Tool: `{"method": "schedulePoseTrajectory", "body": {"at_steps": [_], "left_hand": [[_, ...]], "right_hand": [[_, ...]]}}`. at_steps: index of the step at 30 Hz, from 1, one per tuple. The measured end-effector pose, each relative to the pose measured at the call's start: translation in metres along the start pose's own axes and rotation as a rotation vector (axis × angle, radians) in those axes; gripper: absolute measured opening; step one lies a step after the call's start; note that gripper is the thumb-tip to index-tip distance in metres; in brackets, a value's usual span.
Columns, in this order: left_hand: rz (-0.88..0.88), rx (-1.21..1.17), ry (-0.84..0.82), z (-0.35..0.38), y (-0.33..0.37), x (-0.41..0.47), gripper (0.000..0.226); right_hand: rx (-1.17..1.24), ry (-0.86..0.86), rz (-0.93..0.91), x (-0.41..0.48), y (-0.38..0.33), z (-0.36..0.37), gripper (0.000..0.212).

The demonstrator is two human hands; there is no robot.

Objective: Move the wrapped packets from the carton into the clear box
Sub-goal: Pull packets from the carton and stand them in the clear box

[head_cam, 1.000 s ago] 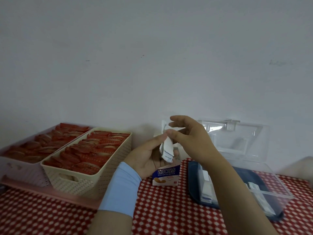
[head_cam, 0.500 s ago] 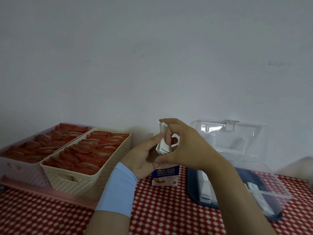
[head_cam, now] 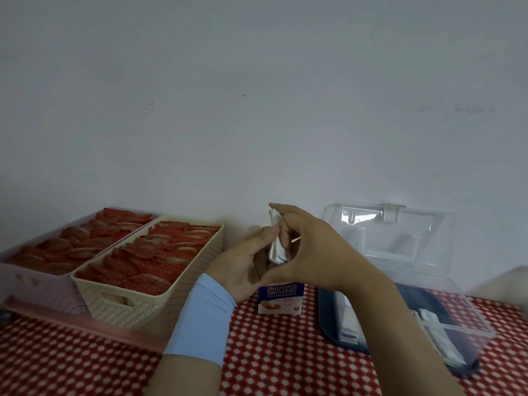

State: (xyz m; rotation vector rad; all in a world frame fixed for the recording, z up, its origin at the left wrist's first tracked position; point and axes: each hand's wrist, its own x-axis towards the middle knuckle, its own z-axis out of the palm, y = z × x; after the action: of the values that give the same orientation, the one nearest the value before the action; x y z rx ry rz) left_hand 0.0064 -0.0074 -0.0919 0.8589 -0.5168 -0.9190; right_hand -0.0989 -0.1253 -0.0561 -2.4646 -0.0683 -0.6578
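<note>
Head camera: just above the carton (head_cam: pixel 281 300), my right hand (head_cam: pixel 311 252) pinches the wrapped packets (head_cam: pixel 275 247) between forefinger and thumb, and my left hand (head_cam: pixel 245 267) grips them too, thumb pressing their side. Right of the carton, the clear box (head_cam: pixel 471 315) lies open.

Cloth (head_cam: pixel 271 355): red, with even rows of small white spots, covering the table.
Cream basket (head_cam: pixel 160 307): cream, with finely dotted walls, at the table's left.
Pink basket (head_cam: pixel 37 284): pale pink, at the far left edge.
Sachets (head_cam: pixel 160 252): red-orange with paler bands.
Carton (head_cam: pixel 280 301): blue band with white lettering, white below with a tan picture.
Box (head_cam: pixel 463 324): clear, with a dark blue base, at the right edge.
Packets (head_cam: pixel 275 248): silvery white, with blue at the lower end.
Cuff (head_cam: pixel 203 318): plain light blue.
Wall (head_cam: pixel 257 95): pale grey.
</note>
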Motion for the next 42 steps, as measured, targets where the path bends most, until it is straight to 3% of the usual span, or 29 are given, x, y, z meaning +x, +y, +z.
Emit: {"method": "schedulePoseTrajectory", "body": {"at_steps": [3, 8, 12, 15, 18, 21, 25, 29, 34, 39, 42], "left_hand": [[-0.004, 0.005, -0.056, -0.001, -0.001, 0.000, 0.026], [0.010, 0.014, -0.119, -0.002, -0.003, -0.003, 0.021], [0.007, 0.031, -0.175, -0.006, -0.001, -0.004, 0.034], [-0.029, 0.077, -0.190, -0.006, -0.001, -0.007, 0.037], [-0.058, 0.109, -0.260, -0.008, -0.002, -0.006, 0.051], [-0.089, 0.155, -0.284, -0.010, -0.003, -0.006, 0.055], [-0.133, 0.182, -0.237, -0.003, -0.006, -0.006, 0.042], [-0.081, 0.134, -0.170, 0.001, -0.010, -0.002, 0.040], [-0.066, 0.074, -0.169, 0.001, -0.016, 0.002, 0.054], [-0.037, 0.064, -0.136, 0.006, -0.013, 0.000, 0.030], [-0.058, 0.139, -0.140, 0.010, -0.011, -0.006, 0.032]], "right_hand": [[-0.031, 0.018, -0.029, 0.001, 0.003, 0.002, 0.051], [0.018, 0.003, 0.000, -0.001, -0.001, 0.000, 0.052], [0.336, -0.079, 0.122, -0.003, 0.003, -0.006, 0.036], [0.528, 0.055, 0.229, -0.001, 0.006, -0.008, 0.015], [0.528, 0.071, 0.258, 0.000, 0.007, -0.013, 0.031], [0.536, 0.013, 0.287, -0.005, 0.009, -0.019, 0.023], [0.509, 0.011, 0.299, -0.008, 0.013, -0.024, 0.015], [0.500, 0.067, 0.284, -0.008, 0.013, -0.024, 0.015], [0.487, 0.105, 0.290, -0.008, 0.012, -0.019, 0.023], [0.515, 0.081, 0.286, -0.014, 0.011, -0.028, 0.020], [0.451, 0.004, 0.272, -0.018, 0.012, -0.034, 0.010]]}}
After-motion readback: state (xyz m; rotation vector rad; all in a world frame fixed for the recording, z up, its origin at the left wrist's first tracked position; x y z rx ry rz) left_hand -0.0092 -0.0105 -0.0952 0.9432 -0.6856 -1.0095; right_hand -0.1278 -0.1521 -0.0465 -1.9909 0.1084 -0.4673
